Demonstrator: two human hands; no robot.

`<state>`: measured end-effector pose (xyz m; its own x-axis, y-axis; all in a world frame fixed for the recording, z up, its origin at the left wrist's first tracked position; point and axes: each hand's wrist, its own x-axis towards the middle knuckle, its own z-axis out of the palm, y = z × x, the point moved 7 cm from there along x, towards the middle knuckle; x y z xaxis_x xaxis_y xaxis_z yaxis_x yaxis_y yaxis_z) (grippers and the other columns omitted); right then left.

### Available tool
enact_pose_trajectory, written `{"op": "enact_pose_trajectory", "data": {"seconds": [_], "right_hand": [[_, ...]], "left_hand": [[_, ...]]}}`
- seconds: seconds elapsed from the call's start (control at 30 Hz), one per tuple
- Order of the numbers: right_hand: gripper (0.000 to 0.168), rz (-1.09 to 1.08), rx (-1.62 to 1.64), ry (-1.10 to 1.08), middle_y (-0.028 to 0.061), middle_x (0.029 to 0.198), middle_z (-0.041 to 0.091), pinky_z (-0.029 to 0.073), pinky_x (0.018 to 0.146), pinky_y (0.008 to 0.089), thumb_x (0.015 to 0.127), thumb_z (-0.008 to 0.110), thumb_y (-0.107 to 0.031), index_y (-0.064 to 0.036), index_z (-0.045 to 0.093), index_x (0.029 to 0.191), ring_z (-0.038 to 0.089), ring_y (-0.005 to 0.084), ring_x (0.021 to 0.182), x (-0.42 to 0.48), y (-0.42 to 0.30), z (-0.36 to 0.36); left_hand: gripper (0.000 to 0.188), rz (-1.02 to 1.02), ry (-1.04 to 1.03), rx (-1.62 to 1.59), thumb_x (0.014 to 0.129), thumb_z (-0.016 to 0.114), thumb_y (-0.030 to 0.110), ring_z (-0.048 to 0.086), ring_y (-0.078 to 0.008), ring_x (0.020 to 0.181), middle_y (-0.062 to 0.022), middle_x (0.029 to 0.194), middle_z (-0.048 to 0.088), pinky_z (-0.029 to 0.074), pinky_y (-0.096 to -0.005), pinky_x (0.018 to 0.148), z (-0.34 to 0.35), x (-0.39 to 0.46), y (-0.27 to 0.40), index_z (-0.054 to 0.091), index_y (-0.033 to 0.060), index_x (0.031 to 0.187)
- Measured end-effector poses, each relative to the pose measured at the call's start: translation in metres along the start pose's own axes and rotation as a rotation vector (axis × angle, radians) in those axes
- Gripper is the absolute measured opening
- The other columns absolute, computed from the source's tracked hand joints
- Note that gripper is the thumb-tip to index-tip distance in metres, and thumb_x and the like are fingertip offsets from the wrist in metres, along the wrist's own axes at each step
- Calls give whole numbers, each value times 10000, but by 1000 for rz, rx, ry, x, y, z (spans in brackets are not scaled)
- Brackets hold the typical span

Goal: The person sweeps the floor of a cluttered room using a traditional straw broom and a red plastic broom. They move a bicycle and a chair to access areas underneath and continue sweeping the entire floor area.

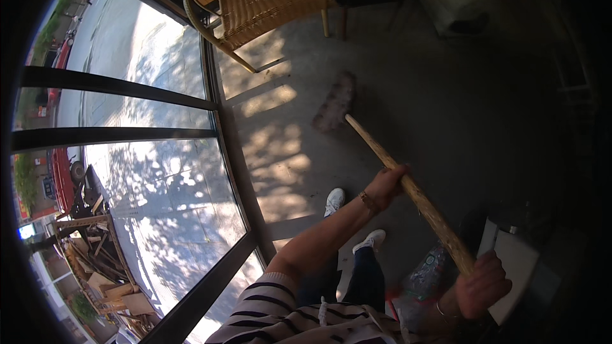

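A long wooden mop handle [430,212] runs diagonally from the middle of the view to the lower right. My left hand [389,184], with a bracelet or watch at the wrist, grips it near the middle. Around its lower right end my right hand [483,286] is closed. The mop's blurred, greyish-pink cloth head [336,102] lies on the grey floor at the far end of the handle. Where handle and head join is hard to make out. Both of my white shoes are on the floor below my left forearm.
A wicker chair [263,0] stands at the top beside the glass door or window [167,172]. Plastic bottles or bags [425,272] and a pale box-like object [514,267] are near my right hand. A rolled pale object [454,5] lies at the upper right.
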<state>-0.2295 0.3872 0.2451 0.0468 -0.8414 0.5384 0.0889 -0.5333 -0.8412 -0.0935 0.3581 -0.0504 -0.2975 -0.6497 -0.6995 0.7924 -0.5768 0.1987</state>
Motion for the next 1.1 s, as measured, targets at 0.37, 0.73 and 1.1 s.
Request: {"op": "enact_pose_trajectory", "data": {"seconds": [0.37, 0.73, 1.1], "right_hand": [[155, 333, 123, 303, 79, 654, 520, 413, 820, 416, 715, 518, 77, -52, 439, 749, 524, 199, 639, -149, 113, -32], [144, 395, -180, 710, 105, 674, 585, 460, 744, 399, 647, 667, -78, -64, 524, 635, 568, 248, 676, -306, -136, -199], [315, 1573, -1108, 201, 108, 857, 617, 501, 651, 309, 667, 608, -96, -71, 601, 981, 613, 208, 779, -580, -290, -246]], "left_hand": [[91, -41, 310, 500, 761, 548, 156, 497, -157, 563, -35, 672, 502, 398, -289, 457, -113, 108, -15, 485, 90, 762], [61, -518, 33, 432, 827, 513, 133, 534, -173, 713, -38, 734, 547, 433, -287, 626, -26, -36, -332, 527, 78, 807], [156, -1028, -236, 695, 810, 613, 171, 484, -155, 1022, 34, 1019, 555, 378, -362, 786, -82, -223, -553, 510, 194, 924]]}}
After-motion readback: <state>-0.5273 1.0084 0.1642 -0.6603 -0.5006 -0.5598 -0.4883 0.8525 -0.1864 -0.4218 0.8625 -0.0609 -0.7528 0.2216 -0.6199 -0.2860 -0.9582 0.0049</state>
